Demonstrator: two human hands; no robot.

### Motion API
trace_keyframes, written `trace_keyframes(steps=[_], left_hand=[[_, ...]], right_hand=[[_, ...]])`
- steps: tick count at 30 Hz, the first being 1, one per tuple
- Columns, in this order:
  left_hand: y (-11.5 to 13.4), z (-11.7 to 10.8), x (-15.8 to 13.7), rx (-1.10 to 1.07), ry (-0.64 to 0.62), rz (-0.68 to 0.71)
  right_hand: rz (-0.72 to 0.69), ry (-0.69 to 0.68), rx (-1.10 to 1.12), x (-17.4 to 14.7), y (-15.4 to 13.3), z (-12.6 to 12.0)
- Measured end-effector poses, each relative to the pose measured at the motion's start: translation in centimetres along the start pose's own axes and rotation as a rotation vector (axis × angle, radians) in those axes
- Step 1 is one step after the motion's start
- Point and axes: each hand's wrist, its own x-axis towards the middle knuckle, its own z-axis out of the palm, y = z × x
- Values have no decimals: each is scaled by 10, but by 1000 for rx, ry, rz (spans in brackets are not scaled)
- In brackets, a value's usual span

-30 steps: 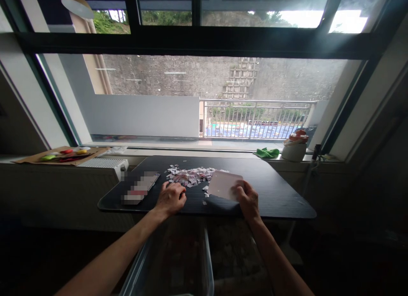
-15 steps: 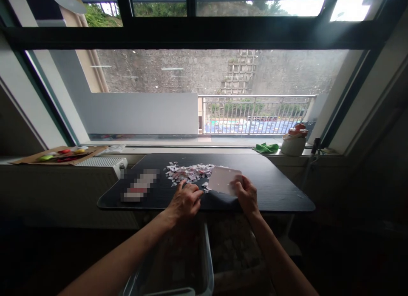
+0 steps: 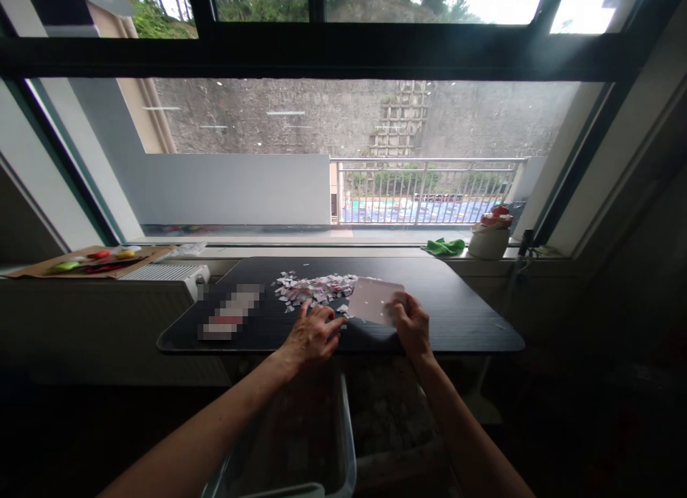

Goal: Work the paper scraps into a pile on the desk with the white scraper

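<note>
A pale pinkish square sheet (image 3: 370,298), perhaps paper or card, tilts over the dark table (image 3: 456,312), gripped at its right edge by my right hand (image 3: 412,319). Small light specks show on its face. To its left lies a heap of small white and pinkish paper scraps (image 3: 314,289), partly behind the sheet. My left hand (image 3: 315,332) hovers at or rests by the table's front edge, just nearer than the heap. Its fingers are apart, one stretched toward a few loose scraps by the sheet's lower left corner. No held thing shows in it.
A blurred-out item (image 3: 233,313) lies on the table's left side. Below the front edge stands a clear plastic bin (image 3: 348,441). A green cloth (image 3: 444,247) and a white tub (image 3: 489,242) sit on the windowsill. Cardboard (image 3: 32,267) with colourful things lies left, beside a radiator (image 3: 166,270).
The whole view has shifted slightly. A finger of my left hand now stretches further right toward the loose scraps. My right hand keeps its grip on the sheet, almost unmoved.
</note>
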Motion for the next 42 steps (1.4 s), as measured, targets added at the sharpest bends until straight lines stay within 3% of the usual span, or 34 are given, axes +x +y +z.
trace_keyframes(steps=[5,10,15,19,27,32,38,42], left_hand=[[-5,-4,2,-2,19,-17],[-38,-15,-5,12,144,-209],[-60,-5,-17,6,133,-329],[-59,4,-22,35,142,-337],[-57,4,-22,58,188,-326],[-56,4,-22,76,220,-305],[-53,2,-23,94,278,-279],[-53,1,-23,88,289,-272]], right_hand=[[3,-24,-73,1,-2,-2],[40,8,-66,-2,-10,-4],[53,2,21,-1,-8,-3],[33,-62,31,0,-3,-2],[55,-323,81,-3,-16,-2],[64,-336,74,-4,-20,-3],[69,-474,128,-4,-15,-3],[62,-422,115,-3,-15,-3]])
